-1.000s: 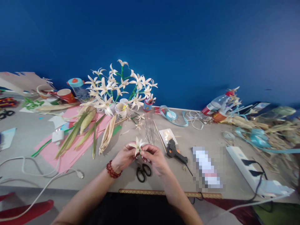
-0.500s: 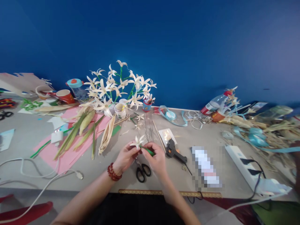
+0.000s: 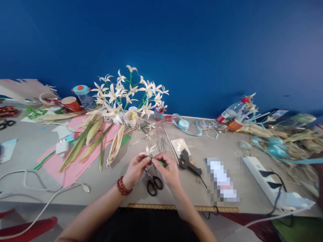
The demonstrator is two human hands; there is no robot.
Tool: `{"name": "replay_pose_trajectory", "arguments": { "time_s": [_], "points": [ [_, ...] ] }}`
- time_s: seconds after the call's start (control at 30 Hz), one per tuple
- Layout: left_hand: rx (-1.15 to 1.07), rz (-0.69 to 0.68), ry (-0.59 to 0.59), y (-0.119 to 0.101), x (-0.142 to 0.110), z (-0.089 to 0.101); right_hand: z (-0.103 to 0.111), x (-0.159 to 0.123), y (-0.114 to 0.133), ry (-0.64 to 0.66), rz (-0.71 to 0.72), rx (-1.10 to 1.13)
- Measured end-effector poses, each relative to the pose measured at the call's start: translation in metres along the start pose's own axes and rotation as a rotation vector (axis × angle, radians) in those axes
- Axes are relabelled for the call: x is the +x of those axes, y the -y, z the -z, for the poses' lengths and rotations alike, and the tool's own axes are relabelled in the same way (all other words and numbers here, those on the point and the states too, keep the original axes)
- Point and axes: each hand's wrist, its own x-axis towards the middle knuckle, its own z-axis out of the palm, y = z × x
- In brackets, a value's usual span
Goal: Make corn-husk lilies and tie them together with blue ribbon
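Note:
Above the near middle of the table, my left hand (image 3: pixel 136 168) pinches the base of a cream flower (image 3: pixel 149 150) with narrow petals. My right hand (image 3: pixel 167 169) meets it from the right, its thumb and fingers closed on a piece of green tape (image 3: pixel 162 163) that runs up to the flower's base. A thin dark stem wire (image 3: pixel 155 169) points down between the hands. Black-handled scissors (image 3: pixel 154 185) lie below them, blades partly covered by my left hand. To the right lies a black glue gun (image 3: pixel 188 163).
Finished cream flowers on green stems (image 3: pixel 131 90) stand at the back in cups (image 3: pixel 130 120). Corn husks (image 3: pixel 94 132) lie on pink paper (image 3: pixel 75 169) at left. Thin wires (image 3: pixel 160 137) lie ahead of my hands. Rightward are a blurred rectangle (image 3: pixel 223 179) and a power strip (image 3: pixel 259 178).
The flower has turned more upright in my fingers, and less of the green tape shows beside my right hand. A thin stem now shows below the hands.

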Motion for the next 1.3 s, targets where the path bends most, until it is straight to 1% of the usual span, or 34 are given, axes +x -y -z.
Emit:
{"name": "replay_pose_trajectory", "arguments": {
  "time_s": [0.2, 0.27, 0.4, 0.47, 0.57, 0.67, 0.77, 0.93, 1.0, 1.1, 1.23, 1.3],
  "points": [
    [-0.067, 0.001, 0.012, 0.005, 0.003, 0.003, 0.0, 0.002, -0.004, 0.035, -0.048, 0.081],
    [-0.081, -0.008, 0.011, 0.005, 0.003, 0.003, -0.002, 0.001, -0.004, 0.007, -0.019, 0.044],
    [-0.085, -0.016, 0.009, 0.003, 0.002, 0.001, -0.006, -0.001, -0.003, -0.089, 0.079, -0.137],
    [-0.097, 0.0, 0.013, 0.002, 0.001, 0.0, -0.007, -0.001, -0.002, -0.09, 0.11, -0.166],
    [-0.117, 0.02, 0.008, 0.001, -0.001, -0.001, -0.005, -0.001, -0.001, -0.047, 0.129, -0.137],
    [-0.134, 0.031, 0.007, -0.001, 0.0, -0.001, -0.002, 0.001, -0.003, 0.006, 0.071, -0.019],
    [-0.134, 0.058, 0.043, -0.002, 0.001, -0.001, -0.001, 0.003, -0.007, 0.055, -0.015, 0.13],
    [-0.176, 0.104, 0.097, -0.003, 0.002, 0.001, -0.002, 0.004, -0.011, 0.062, -0.147, 0.286],
    [-0.209, 0.123, 0.102, -0.003, 0.002, 0.003, -0.003, 0.004, -0.011, 0.07, -0.164, 0.309],
    [-0.229, 0.133, 0.085, -0.002, 0.002, 0.004, -0.003, 0.003, -0.009, 0.062, -0.084, 0.199],
    [-0.207, 0.117, 0.04, 0.002, 0.005, 0.004, -0.004, 0.0, -0.005, -0.021, 0.145, -0.148],
    [-0.15, 0.076, 0.005, 0.005, 0.006, 0.005, -0.004, -0.001, -0.003, -0.071, 0.258, -0.33]
  ]
}}
